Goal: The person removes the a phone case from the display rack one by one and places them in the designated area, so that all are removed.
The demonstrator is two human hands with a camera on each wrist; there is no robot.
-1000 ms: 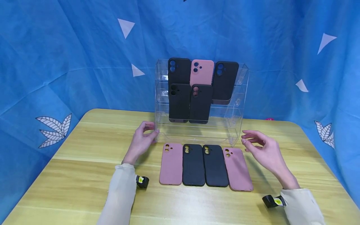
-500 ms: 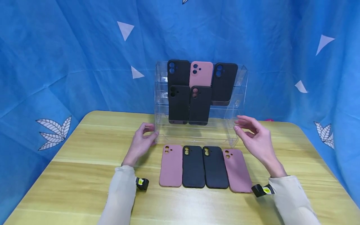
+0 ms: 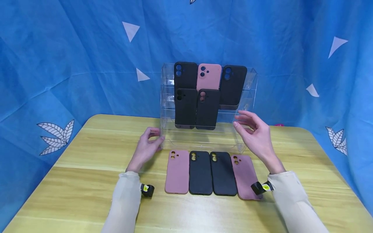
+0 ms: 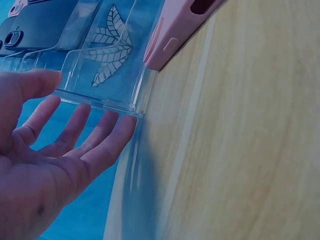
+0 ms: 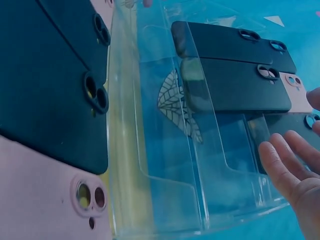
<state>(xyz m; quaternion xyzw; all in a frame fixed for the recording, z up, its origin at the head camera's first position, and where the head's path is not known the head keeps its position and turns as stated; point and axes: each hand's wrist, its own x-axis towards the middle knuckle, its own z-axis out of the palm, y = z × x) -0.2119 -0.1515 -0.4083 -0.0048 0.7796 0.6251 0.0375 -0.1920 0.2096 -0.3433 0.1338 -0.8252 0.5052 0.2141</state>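
A clear acrylic tiered stand point(image 3: 201, 137) stands at the back of the table. In its upper slots are a black phone case point(image 3: 186, 75), a pink phone case point(image 3: 209, 77) and another black case point(image 3: 233, 84). Two black cases point(image 3: 186, 108) stand one tier lower. My left hand point(image 3: 145, 147) touches the stand's left side with its fingertips; in the left wrist view the fingers point(image 4: 107, 150) lie along the side edge. At the stand's right front, my right hand point(image 3: 256, 137) hovers with loosely bent fingers and holds nothing.
In front of the stand lie a pink case point(image 3: 177, 172), a black case point(image 3: 200, 173), a second black case point(image 3: 223, 173) and another pink case point(image 3: 244, 174), side by side on the wooden table point(image 3: 87, 187). A blue curtain point(image 3: 102, 58) hangs behind.
My right hand has moved left and upward, from beside the stand to before its right part. My left hand stays at the stand's left side. The phone cases keep their places.
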